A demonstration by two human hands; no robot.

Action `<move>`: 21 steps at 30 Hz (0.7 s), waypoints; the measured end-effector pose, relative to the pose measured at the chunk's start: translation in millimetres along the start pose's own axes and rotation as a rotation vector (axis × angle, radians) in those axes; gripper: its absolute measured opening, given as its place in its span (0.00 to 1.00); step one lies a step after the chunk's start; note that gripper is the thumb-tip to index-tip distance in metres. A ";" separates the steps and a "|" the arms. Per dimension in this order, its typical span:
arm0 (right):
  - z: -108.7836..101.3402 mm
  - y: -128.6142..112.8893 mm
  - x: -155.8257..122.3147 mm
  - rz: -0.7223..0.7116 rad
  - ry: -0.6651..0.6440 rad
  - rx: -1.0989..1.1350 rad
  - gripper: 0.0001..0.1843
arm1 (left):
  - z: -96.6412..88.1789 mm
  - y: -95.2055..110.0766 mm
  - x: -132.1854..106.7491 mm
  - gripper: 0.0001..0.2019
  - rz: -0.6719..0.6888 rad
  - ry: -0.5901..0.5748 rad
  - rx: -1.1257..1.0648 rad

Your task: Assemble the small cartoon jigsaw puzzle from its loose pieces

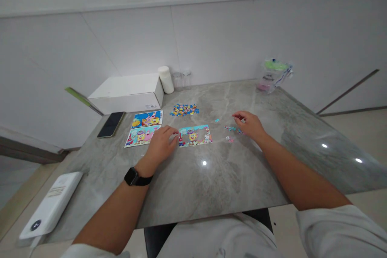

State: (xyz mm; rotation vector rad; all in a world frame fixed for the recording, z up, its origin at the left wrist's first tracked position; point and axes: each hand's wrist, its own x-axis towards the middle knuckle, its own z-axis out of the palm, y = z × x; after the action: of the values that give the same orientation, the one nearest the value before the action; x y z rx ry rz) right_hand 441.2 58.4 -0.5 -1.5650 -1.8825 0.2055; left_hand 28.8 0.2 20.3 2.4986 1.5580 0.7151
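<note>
A partly assembled cartoon jigsaw puzzle (192, 138) lies flat on the grey table, with bare gaps in its upper middle and right. My left hand (163, 144) rests at its left edge, thumb and forefinger apart, covering part of a printed picture card (139, 137). A second, bluer card (147, 119) lies just behind that one. My right hand (250, 125) hovers by a small group of loose puzzle pieces (232, 129), fingertips drawn together; whatever is in them is too small to make out. One blue piece (217, 120) lies alone between the puzzle and this hand.
A heap of mixed puzzle pieces (184, 109) sits behind the puzzle. At the back are a white box (127, 90), a white bottle (166, 80), clear jars (182, 81) and a plastic bag (273, 75). A phone (111, 124) and a white power bank (51, 205) lie left.
</note>
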 end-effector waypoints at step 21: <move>44.7 -55.4 -27.2 -0.541 -0.400 -0.081 0.25 | 18.5 -30.3 -2.3 0.25 0.098 -0.197 -0.095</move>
State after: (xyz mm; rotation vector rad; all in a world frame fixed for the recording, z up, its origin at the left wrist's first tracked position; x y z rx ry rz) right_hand 371.8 31.5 -16.5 -1.0563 -2.5790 0.2108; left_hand 11.3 15.1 -6.9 2.5028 1.3129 0.5231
